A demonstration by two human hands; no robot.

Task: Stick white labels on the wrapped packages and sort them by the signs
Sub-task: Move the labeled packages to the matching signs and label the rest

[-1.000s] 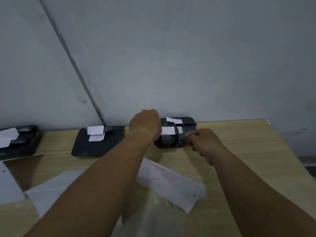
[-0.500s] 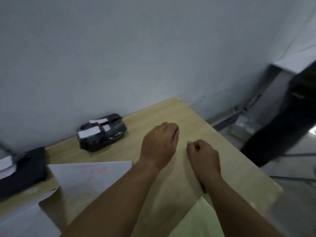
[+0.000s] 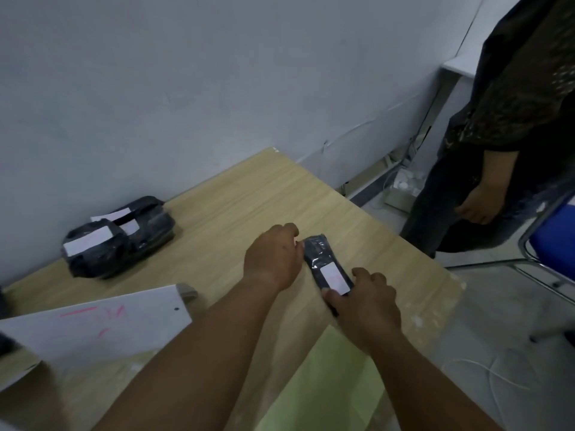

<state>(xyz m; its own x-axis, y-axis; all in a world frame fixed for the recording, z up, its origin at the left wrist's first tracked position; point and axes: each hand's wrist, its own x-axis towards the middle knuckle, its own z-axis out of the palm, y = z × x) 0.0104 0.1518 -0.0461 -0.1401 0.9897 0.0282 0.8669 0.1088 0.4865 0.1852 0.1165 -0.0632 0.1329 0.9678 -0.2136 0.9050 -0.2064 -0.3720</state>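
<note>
Half a second ago both fists were empty, but now the left hand (image 3: 273,256) and right hand (image 3: 365,301) grip a small labelled package (image 3: 317,248) on the table's (image 3: 249,194) right side, so sorting's probably next.

left hand (image 3: 273,259) bare | right hand (image 3: 365,304) bare | forearms bare up to frame edge

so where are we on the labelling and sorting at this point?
Done: a pile of black packages by the wall carries white labels, beyond the white sign with pink writing. In hand: the left hand and right hand hold a small package on the table, a label already on it. Left: setting it by its sign; which one, I cannot tell.
</note>
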